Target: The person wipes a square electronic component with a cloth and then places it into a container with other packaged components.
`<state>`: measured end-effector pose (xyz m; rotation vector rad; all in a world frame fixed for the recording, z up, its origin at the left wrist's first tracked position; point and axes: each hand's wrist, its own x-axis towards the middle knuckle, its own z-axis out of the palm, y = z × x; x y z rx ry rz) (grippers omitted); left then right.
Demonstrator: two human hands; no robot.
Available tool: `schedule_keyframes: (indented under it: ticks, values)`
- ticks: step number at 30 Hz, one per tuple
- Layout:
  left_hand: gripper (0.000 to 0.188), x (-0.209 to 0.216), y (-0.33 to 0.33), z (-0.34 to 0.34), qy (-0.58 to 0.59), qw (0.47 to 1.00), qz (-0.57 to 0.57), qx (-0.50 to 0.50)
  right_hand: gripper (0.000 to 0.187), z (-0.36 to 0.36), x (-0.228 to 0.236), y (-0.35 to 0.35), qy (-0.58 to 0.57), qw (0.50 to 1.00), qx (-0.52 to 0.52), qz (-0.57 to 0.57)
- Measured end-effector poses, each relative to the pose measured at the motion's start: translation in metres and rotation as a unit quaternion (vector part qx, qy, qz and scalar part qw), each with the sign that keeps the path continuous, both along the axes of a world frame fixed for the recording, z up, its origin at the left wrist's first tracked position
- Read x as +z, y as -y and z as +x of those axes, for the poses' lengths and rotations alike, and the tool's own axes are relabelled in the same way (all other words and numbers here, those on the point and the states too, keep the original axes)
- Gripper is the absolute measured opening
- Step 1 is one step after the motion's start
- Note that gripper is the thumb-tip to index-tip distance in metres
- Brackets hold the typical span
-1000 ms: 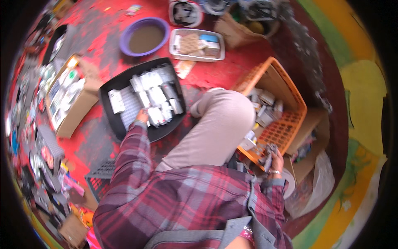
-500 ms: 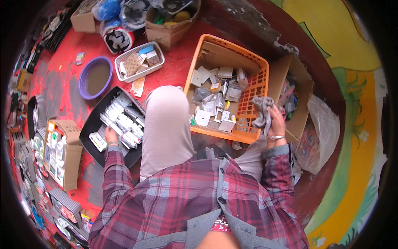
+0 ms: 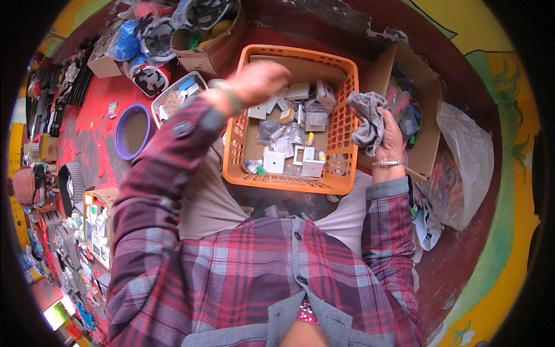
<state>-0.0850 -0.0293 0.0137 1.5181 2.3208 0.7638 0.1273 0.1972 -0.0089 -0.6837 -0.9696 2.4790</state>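
My right hand is closed round a crumpled grey cloth, just off the right side of an orange plastic basket. Over the far left part of that basket is my left hand; motion smears its fingers, so whether it holds anything cannot be made out. Cardboard lines the basket. Inside lie several white square plates that look like electrical switch plates, clear plastic packets and small yellow-and-white pieces. My left sleeve covers the place where the black tray was.
A cardboard box with mixed goods and a clear plastic bag stand on the right by the wall. To the left are a purple basin and a white basket. Behind them sits a carton near bagged helmets.
My left hand has left the black tray and swung up and right over the orange basket. The right hand keeps the cloth. My view and my left knee have shifted.
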Motion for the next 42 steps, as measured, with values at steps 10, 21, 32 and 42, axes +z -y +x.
schedule_keyframes:
  ticks: [10, 21, 32, 42]
  values:
    - [0.039, -0.345, -0.033, 0.092, 0.021, 0.881, -0.464, -0.095, 0.033, 0.014, 0.021, 0.002, -0.008, 1.0, 0.025, 0.013]
    - [0.044, -0.344, 0.001, 0.098, 0.067, 0.89, -0.451, -0.014, 0.032, 0.009, 0.026, 0.007, 0.029, 0.999, 0.043, 0.003]
    - [0.04, -0.334, 0.005, 0.098, 0.122, 0.902, -0.413, -0.043, 0.032, 0.004, 0.011, 0.006, 0.042, 0.998, 0.038, 0.007]
    - [0.043, -0.143, -0.04, 0.038, 0.737, 0.631, 0.233, 0.06, 0.028, 0.007, -0.005, -0.012, -0.006, 1.0, 0.002, 0.016]
